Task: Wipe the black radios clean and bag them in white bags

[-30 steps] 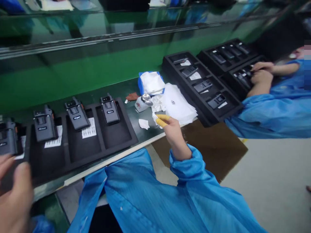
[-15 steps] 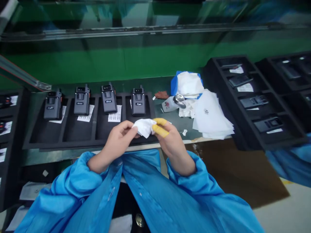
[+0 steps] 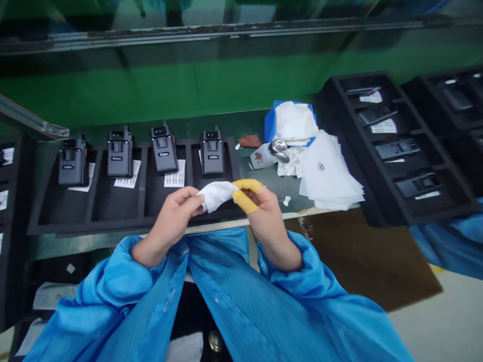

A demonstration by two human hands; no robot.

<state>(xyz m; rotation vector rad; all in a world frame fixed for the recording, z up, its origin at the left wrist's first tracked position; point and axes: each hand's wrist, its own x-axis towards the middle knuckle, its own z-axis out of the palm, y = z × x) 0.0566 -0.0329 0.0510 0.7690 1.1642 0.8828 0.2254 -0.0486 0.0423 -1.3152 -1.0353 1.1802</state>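
Green bench (image 3: 274,185): radio tray (image 3: 113,226) behind left hand (image 3: 175,211), cloth (image 3: 215,195), right hand (image 3: 264,211); wipes (image 3: 328,176) beside.

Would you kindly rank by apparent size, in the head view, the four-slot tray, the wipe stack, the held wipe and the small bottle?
1. four-slot tray
2. wipe stack
3-4. held wipe and small bottle: they look alike, and the wipe is nearer the camera, so unranked.

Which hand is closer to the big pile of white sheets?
The right hand. It is left of the pile of white sheets, while the left hand is farther left; both pinch a small white cloth.
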